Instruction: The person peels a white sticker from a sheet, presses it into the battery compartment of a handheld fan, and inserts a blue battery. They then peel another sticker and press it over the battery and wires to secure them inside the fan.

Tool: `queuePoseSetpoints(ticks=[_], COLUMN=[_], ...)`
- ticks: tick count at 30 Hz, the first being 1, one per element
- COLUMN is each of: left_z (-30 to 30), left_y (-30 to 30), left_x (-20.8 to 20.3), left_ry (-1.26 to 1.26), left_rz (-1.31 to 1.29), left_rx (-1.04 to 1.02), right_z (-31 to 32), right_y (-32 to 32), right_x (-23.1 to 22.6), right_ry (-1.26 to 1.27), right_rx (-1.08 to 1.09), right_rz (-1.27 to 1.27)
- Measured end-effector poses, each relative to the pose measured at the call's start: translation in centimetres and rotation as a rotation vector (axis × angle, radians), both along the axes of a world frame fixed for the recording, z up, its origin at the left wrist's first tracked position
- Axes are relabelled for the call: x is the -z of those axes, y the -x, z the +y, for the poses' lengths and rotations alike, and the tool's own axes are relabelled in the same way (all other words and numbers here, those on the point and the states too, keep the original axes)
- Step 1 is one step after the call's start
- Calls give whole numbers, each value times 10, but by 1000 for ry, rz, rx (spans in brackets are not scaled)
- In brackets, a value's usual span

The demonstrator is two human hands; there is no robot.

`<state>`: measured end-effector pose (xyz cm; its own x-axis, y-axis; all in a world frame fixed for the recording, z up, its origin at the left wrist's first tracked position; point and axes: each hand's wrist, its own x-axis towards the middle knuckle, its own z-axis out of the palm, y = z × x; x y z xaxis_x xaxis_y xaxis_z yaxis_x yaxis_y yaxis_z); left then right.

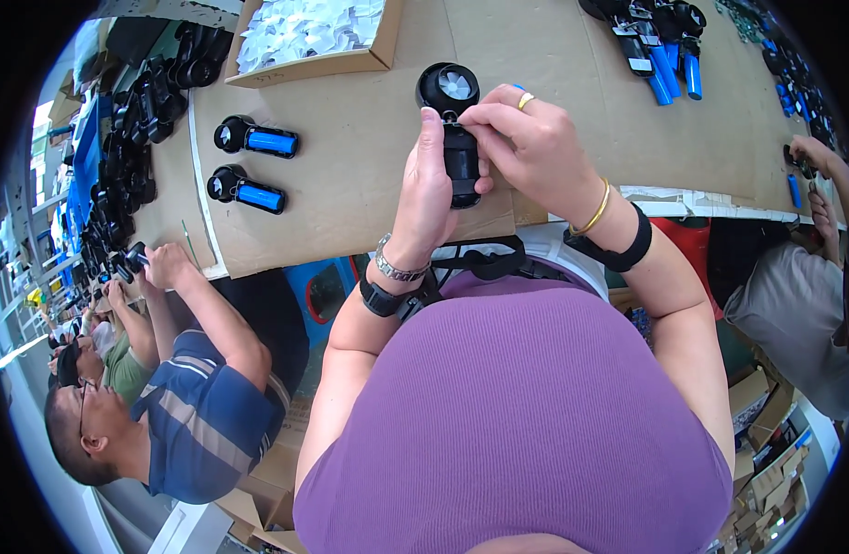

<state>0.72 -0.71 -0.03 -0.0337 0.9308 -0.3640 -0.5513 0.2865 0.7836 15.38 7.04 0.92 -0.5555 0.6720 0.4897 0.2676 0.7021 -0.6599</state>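
My left hand point(429, 171) is wrapped round the black handle of a handheld fan point(461, 159), thumb along its left side. The fan's round head, with white blades inside, points away from me. My right hand point(530, 138) pinches thumb and forefinger together at the neck, between head and handle; whatever lies between those fingertips is too small to make out. To the left on the cardboard-covered table rest two similar fan halves, an upper one point(256, 138) and a lower one point(247, 189), each showing a blue battery cell.
A cardboard box point(313, 65) of small white pieces stands at the far left. Several fan parts with blue cells point(660, 55) are heaped at the far right. Co-workers sit on both sides; one's hands point(166, 268) hold a black part at left.
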Motion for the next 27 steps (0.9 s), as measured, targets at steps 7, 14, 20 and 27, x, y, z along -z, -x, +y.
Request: queuePoseSetpoints(ticks=[7, 14, 20, 27], left_z=[0, -1, 1, 1], left_y=[0, 3, 4, 4], left_x=[-3, -6, -9, -9], left_ry=[16, 21, 0, -3], left_rz=[31, -25, -34, -18], left_rx=[-56, -95, -87, -77], right_z=[23, 11, 6, 10], right_y=[-6, -7, -8, -11], right_x=[-2, 0, 6, 3], right_ry=[164, 547, 667, 459], right_rx=[-127, -89, -60, -65], right_rz=[-12, 149, 300, 192])
